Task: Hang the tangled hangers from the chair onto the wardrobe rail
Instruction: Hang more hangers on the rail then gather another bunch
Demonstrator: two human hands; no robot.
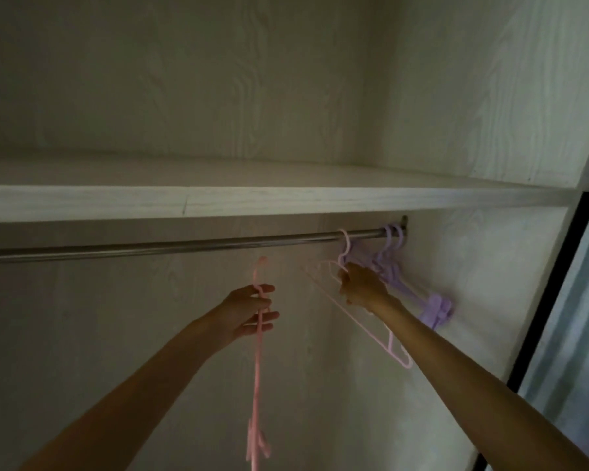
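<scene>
Nearest the camera, two bare forearms reached up into the wardrobe from the bottom edge of the view. The left hand [252, 309] was raised below the rail, its fingers [264, 317] curled round the neck of a pink hanger [257, 368], thumb on top. That hanger hung edge-on to the camera, its hook [261, 263] just under the rail but not over it, its lower end dangling down past the forearm near the bottom of the frame.

Further in and to the right, the right hand [361, 283] gripped a pale pink hanger [368, 321] near its top, fingers clenched round the neck just beneath the hook. The hook of this hanger sat over the wardrobe rail [184, 248], and the body slanted down toward the camera, passing beneath the wrist.

Just beyond that hand, a cluster of purple hangers [405, 283] hung from the right end of the rail, their hooks bunched close to the bracket at the side panel [483, 283] and their shoulders angled toward it, the ends close to or touching the panel.

The metal rail ran across the wardrobe just under a pale wood-grain shelf [252, 202]. Above the shelf lay an upper compartment with the same pale wood-grain back wall [218, 79]. At the far right edge a dark frame strip [558, 300] ran down alongside the side panel.
</scene>
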